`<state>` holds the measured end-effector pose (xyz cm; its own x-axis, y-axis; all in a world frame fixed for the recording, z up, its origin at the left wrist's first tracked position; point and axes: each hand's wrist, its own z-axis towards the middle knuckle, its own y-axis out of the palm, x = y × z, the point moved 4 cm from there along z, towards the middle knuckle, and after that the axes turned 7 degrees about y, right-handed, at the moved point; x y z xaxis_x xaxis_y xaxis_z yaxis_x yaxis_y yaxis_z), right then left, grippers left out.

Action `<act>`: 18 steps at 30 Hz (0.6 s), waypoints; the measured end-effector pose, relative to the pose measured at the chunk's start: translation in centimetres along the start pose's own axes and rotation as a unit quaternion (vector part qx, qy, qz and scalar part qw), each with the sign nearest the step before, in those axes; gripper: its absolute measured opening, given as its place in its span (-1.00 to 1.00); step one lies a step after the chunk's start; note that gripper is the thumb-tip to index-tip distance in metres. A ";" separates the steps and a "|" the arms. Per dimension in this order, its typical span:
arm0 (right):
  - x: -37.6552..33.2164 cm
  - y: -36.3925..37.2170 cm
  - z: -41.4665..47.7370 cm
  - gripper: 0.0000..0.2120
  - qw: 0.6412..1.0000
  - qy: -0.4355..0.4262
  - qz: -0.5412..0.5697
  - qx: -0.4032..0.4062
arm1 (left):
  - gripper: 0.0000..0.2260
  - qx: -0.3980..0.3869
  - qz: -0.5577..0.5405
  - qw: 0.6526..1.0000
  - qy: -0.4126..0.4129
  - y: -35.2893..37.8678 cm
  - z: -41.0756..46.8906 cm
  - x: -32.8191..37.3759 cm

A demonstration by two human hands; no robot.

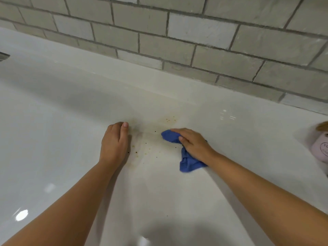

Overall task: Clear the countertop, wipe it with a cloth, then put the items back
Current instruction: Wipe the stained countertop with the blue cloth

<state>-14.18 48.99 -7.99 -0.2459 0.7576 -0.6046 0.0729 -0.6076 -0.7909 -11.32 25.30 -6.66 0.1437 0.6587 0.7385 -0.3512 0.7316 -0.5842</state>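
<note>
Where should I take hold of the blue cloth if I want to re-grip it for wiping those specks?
Take the bunched middle of the blue cloth, coming from above. It lies crumpled flat on the white countertop, with the right hand pressing its middle, so only its two ends show. The free tail toward you is probably the easiest spot for a fresh grip.

I can make out only one bit of print, a dark round emblem on the pink container (pixel 322 150) at the right edge of the countertop (pixel 71 121); its letters are cut off and blurred; I cannot read them.
</note>
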 end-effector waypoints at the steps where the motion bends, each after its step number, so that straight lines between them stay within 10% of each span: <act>1: 0.6 -0.8 1.4 -0.61 1.000 0.023 -0.003 0.000 | -0.62 0.000 0.000 1.000 -0.001 0.0 -0.1 0.0; 5: 1.9 -2.0 4.9 -0.60 0.990 0.131 0.010 0.043 | -0.62 0.003 -0.007 1.000 -0.007 -0.1 -0.1 0.0; 13: -1.4 -2.1 -1.4 -0.63 0.986 0.055 0.158 0.019 | -0.63 0.002 -0.015 1.000 -0.007 0.0 0.1 -0.2; 18: 6.8 -7.5 3.1 -0.61 0.970 0.205 0.095 0.085 | -0.63 0.000 -0.011 1.000 -0.009 0.2 0.2 -0.4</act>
<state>-19.35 57.93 -5.91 0.1642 0.6376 -0.7526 -0.0898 -0.7502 -0.6551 -11.61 25.13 -7.01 0.1340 0.6392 0.7573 -0.3482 0.7458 -0.5679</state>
